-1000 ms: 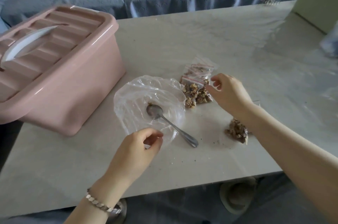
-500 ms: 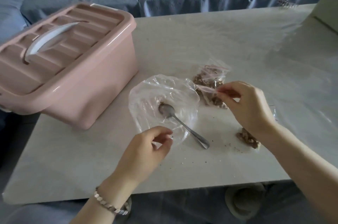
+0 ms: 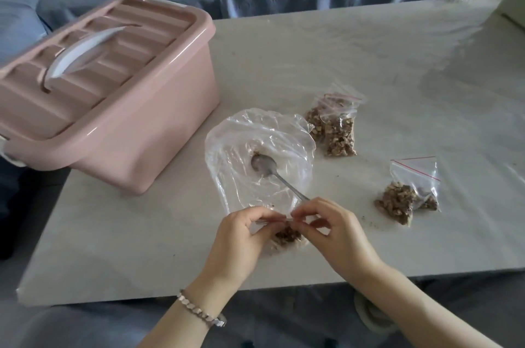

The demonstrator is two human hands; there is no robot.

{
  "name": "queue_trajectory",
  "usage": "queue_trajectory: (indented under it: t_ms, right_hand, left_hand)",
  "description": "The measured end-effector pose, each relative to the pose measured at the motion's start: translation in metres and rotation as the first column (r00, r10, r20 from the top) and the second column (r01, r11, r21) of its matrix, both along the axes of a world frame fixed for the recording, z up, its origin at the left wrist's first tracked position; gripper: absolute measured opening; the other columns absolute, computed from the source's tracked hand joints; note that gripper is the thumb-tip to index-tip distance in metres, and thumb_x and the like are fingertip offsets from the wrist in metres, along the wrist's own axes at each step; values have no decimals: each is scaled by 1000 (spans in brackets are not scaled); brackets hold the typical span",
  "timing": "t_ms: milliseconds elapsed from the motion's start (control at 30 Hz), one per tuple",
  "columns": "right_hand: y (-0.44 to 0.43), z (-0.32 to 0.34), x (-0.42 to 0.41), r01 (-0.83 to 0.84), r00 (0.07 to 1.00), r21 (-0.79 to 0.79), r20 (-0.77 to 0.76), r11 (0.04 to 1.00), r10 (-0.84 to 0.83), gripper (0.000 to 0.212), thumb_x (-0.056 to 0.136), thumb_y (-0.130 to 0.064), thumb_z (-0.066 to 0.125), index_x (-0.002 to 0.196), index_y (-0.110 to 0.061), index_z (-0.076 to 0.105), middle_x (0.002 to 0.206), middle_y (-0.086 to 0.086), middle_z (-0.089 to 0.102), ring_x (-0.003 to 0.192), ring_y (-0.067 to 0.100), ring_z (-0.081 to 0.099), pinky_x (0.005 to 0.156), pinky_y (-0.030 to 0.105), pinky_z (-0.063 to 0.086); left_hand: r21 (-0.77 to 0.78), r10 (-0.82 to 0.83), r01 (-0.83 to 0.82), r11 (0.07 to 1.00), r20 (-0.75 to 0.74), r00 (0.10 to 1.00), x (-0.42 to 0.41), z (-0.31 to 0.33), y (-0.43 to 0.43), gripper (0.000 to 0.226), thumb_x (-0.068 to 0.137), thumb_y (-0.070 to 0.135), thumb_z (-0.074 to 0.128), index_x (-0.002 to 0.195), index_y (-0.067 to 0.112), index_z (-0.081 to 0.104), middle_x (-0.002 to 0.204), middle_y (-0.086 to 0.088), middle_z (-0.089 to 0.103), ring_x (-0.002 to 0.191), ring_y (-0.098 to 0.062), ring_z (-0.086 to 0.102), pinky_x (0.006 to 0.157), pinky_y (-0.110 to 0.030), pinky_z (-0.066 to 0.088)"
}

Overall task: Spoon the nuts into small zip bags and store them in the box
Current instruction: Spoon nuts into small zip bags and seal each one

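Thin clear plastic, the small zip bag (image 3: 281,247) is limp, light and slippery, its nuts (image 3: 287,235) sagging low; I judge the seal strip the best place to hold it. In the head view, my left hand (image 3: 241,237) and right hand (image 3: 335,231) pinch that strip with curled fingers, near the tabletop's (image 3: 369,49) front edge. The pink box (image 3: 113,109) sits lidded at left and filled bags (image 3: 338,129) lie to the right. The far tabletop gives room to move.

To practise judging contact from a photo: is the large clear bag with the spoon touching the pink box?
Apart. The head view shows a strip of bare table running between the clear bag and the pink box.
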State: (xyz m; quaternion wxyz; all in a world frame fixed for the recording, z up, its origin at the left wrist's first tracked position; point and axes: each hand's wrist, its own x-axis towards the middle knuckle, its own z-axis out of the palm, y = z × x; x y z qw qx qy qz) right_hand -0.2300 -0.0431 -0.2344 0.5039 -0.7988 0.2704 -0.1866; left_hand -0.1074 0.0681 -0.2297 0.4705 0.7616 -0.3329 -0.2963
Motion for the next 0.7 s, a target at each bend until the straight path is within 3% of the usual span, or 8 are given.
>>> queue_trajectory:
  t_ms: [67, 167, 267, 367, 467, 567, 700]
  right_hand:
    - [3, 0, 0, 20, 999, 23, -49, 1000, -19, 23, 76, -15, 75, 84, -34, 65, 79, -17, 65, 79, -6, 58, 65, 7, 42]
    - [3, 1, 0, 17, 994, 18, -107, 1000, -15, 13, 74, -18, 75, 83, -26, 72, 72, -19, 62, 67, -3, 53, 59, 8, 38]
    - [3, 2, 0, 43, 994, 131, -109, 990, -28, 14, 77, -15, 73, 76, -29, 71, 64, -20, 64, 56, 0, 55, 55, 8, 39]
    - [4, 3, 0, 105, 991, 248, -112, 963, -80, 15, 80, -14, 70, 72, -26, 70, 56, -12, 65, 47, 2, 55, 55, 14, 44]
    - [4, 5, -1, 167, 984, 291, -114, 942, -140, 8, 80, -15, 70, 74, -21, 70, 57, -1, 69, 47, 6, 57, 56, 18, 48]
    - [5, 7, -1, 182, 982, 310, -105, 933, -157, 8, 80, -14, 70, 74, -20, 69, 57, -3, 69, 47, 6, 57, 55, 15, 47]
    - [6, 10, -1, 174, 984, 313, -85, 934, -155, 14, 79, -10, 70, 70, -21, 70, 54, -4, 68, 45, 3, 57, 52, 12, 45]
  left_hand:
    - [-5, 16, -16, 1000, -27, 999, -2, -2, 0, 24, 80, 8, 70, 75, 31, 72, 78, 16, 72, 73, 1, 65, 67, -12, 47]
    - [-28, 76, -81, 996, -153, 985, -6, -6, -2, 32, 79, 4, 69, 66, 33, 71, 82, 10, 73, 80, -12, 69, 74, -33, 57]
    - [-49, 112, -125, 991, -221, 969, -8, -6, -4, 34, 78, 0, 69, 65, 31, 72, 78, 0, 74, 75, -21, 70, 72, -42, 58]
    - [-78, 127, -141, 987, -168, 978, -9, -6, -5, 30, 78, 2, 71, 67, 30, 68, 76, -1, 73, 74, -19, 70, 66, -39, 58]
    - [-89, 134, -145, 985, -117, 984, -9, -5, -5, 26, 78, 4, 72, 75, 28, 63, 75, 10, 72, 77, -9, 68, 67, -30, 57]
    - [-85, 126, -132, 988, -72, 989, -8, -4, -5, 26, 78, 6, 72, 78, 30, 62, 76, 14, 72, 78, -4, 68, 69, -23, 56]
    - [-96, 132, -136, 986, -51, 990, -7, -4, -4, 26, 77, 6, 73, 78, 30, 63, 79, 10, 72, 79, -5, 68, 70, -23, 56]
